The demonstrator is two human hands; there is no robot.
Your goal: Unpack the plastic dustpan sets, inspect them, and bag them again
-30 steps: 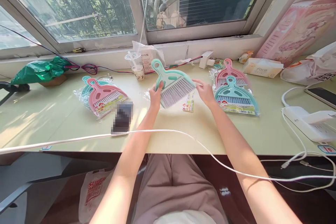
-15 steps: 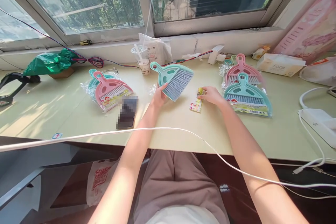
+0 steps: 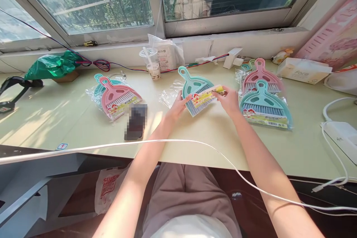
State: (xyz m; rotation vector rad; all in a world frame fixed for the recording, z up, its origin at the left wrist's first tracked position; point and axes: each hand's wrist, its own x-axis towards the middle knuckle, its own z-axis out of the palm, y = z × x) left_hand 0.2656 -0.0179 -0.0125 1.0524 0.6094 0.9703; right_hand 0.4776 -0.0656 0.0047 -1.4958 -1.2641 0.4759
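Left hand (image 3: 178, 106) closed on the left edge of a green dustpan-and-brush set (image 3: 194, 83), thumb reaching the left end of a printed label (image 3: 205, 96). Right hand (image 3: 229, 100) pinches the label's right end between thumb and fingers. Set is tilted above the middle of the table (image 3: 200, 145), handle pointing far and left; label lies slantwise across the bristles.

Around it, left to right: wrapped pink set (image 3: 118, 95) over a second green one (image 3: 98, 88); phone (image 3: 136, 122) nearer, screen blurred out; crumpled clear film (image 3: 170, 96) just left of the held set; wrapped pink set (image 3: 263, 78) and, nearer, wrapped green set (image 3: 264, 106) beyond the right hand.

Risks, as judged: set could swing or drop should the left hand loosen, since that hand seems to carry most of it. Label could crease or skid off the bristles if the two ends are pulled unevenly. White cable (image 3: 178, 141) crosses in front of both forearms; a lift might snag it.

Hard to make out: left fingers behind the pan, the label's reverse, whether anything fastens it. Box at far right (image 3: 331, 31) cut off by the frame.
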